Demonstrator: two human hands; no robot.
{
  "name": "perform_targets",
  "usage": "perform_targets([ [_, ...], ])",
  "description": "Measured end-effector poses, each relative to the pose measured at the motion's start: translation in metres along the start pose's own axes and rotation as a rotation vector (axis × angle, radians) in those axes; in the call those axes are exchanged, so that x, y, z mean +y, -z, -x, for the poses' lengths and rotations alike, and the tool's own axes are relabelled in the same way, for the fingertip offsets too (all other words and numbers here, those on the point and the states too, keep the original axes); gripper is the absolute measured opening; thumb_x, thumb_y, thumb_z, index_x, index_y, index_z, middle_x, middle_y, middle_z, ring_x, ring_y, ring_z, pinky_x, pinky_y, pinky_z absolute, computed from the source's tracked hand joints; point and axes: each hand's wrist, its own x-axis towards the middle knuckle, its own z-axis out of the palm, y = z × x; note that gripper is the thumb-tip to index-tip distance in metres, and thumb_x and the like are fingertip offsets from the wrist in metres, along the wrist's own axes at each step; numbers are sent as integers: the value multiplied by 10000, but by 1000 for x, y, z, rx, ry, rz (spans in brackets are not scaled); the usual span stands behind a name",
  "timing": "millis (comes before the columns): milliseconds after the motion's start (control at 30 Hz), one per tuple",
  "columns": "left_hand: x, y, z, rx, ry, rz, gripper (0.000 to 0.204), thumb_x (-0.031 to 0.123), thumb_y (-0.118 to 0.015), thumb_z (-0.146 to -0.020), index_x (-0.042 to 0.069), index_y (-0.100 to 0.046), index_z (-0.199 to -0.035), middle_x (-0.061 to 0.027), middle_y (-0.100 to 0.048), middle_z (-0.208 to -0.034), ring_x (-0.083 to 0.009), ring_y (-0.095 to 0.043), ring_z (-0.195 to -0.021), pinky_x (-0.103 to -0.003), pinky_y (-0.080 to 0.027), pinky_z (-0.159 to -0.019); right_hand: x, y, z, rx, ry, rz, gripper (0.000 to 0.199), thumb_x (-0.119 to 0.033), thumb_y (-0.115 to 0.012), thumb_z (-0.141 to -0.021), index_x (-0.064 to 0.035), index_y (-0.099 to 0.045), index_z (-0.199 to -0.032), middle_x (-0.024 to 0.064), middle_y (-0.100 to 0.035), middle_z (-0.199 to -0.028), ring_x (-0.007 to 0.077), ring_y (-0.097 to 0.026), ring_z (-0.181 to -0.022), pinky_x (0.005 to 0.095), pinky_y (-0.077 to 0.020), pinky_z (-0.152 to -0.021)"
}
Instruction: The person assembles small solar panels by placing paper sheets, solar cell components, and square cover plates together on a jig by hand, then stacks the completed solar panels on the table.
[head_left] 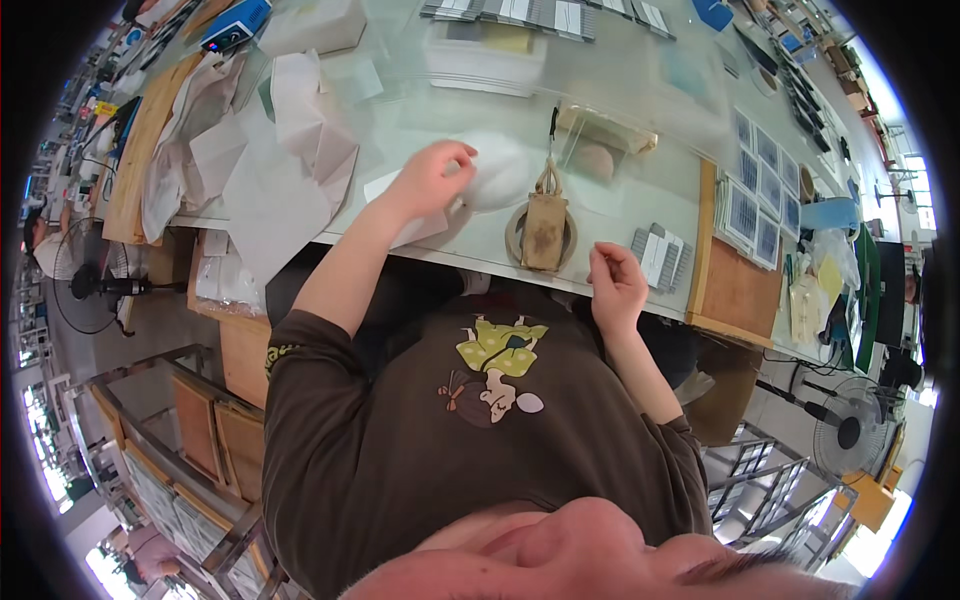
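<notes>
My left hand (432,180) hovers over the near part of the table, fingers curled together beside a white rounded heap (497,172); whatever it pinches, if anything, is hidden. A white sheet (418,228) lies partly under that wrist. My right hand (618,284) is at the table's front edge with its fingers bent inward, and I cannot make out anything in them. Between the hands stands a worn tan block (543,232) with a looped strap, set on a round ring (514,238). Right of my right hand lies a bundle of grey and white strips (660,257).
Behind the block is a clear panel with a tan edge (607,118). Crumpled white paper (290,160) hangs over the front edge at left. A blue box device (236,24) and rows of grey strips (540,16) sit farther back. Dark-printed cards (752,200) lie right.
</notes>
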Motion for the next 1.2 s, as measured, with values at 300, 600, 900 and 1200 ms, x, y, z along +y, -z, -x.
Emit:
perform_targets([
  [300, 49, 34, 6, 160, 103, 1353, 132, 125, -451, -899, 56, -563, -911, -231, -586, -1213, -337, -570, -1141, -438, -440, -965, -37, -9, -33, -33, 121, -167, 333, -1, -585, -910, 41, -523, -1234, 110, -628, -1108, 168, -623, -987, 268, -509, -787],
  [600, 74, -31, 0, -128, 405, 1489, 291, 259, -400, -937, 28, -543, -1041, -161, -622, -1148, -318, -606, -1061, -460, -457, -950, -41, -43, -72, -256, -324, -425, 368, -90, -630, -906, -15, -527, -1251, 76, -625, -1127, 138, -597, -995, 268, -481, -818],
  [900, 83, -54, 27, -24, 197, 845, 716, -17, -721, -771, 28, -306, -1354, -95, -495, -1217, -182, -502, -1114, -329, -457, -933, -38, -58, -77, -2, -367, -501, 172, -84, -644, -896, -10, -631, -1052, 34, -658, -935, 107, -609, -829, 239, -491, -708],
  [1200, 61, -56, 48, -105, 365, 993, 148, -38, -675, -810, 20, -577, -904, -41, -618, -895, -114, -592, -752, -241, -490, -700, -37, -58, -67, 35, -317, -451, 143, -168, -619, -919, -38, -649, -973, 19, -663, -875, 83, -572, -733, 221, -444, -660],
])
